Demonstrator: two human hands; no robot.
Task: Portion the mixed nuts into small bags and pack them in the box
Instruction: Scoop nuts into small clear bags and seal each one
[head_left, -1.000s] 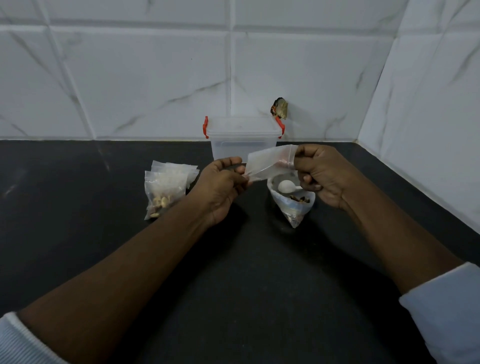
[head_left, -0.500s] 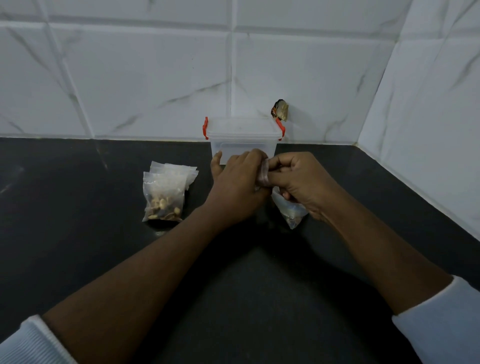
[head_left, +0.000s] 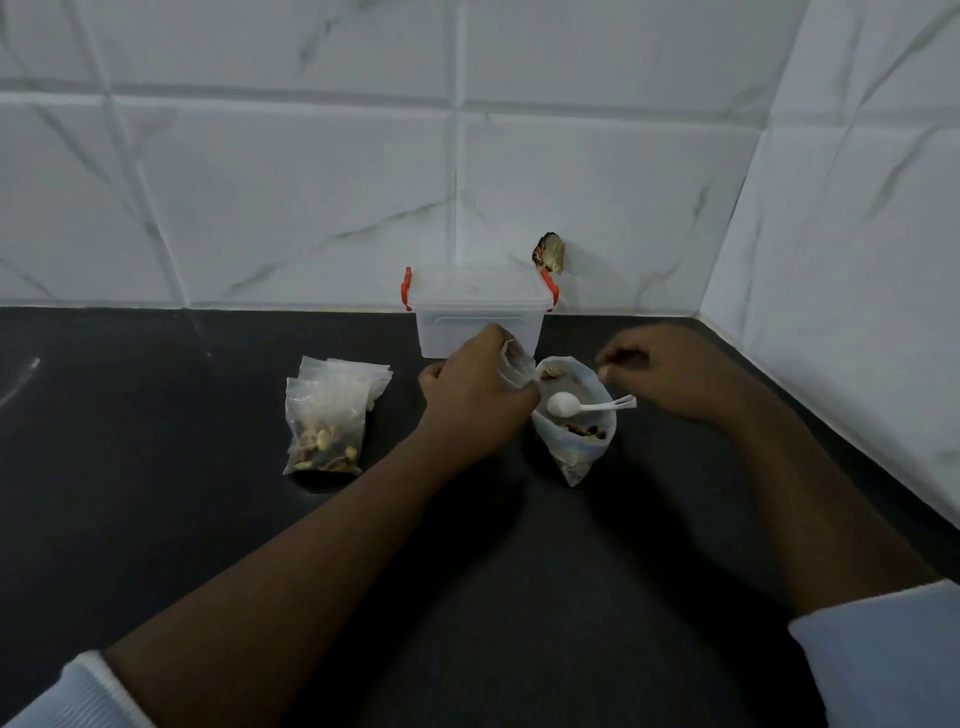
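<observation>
Two hands in view. Left hand (head_left: 475, 395) grips one small bag (head_left: 517, 366), clear and crumpled in curled fingers, contents not visible. Right hand (head_left: 670, 379) at 3 o'clock of nut bag (head_left: 574, 441), fingers loosely curled, holding nothing visible; spoon handle tip just beside it. One nut bag, open, upright on counter (head_left: 156, 519) between hands. One white spoon (head_left: 571, 405) across its mouth, bowl toward 9 o'clock. One box (head_left: 478, 317) at 12 o'clock, lid on, two red latches (head_left: 406, 289). Pile (head_left: 324, 421) at 9 o'clock of left hand: one filled bag in front, more behind, count unclear
</observation>
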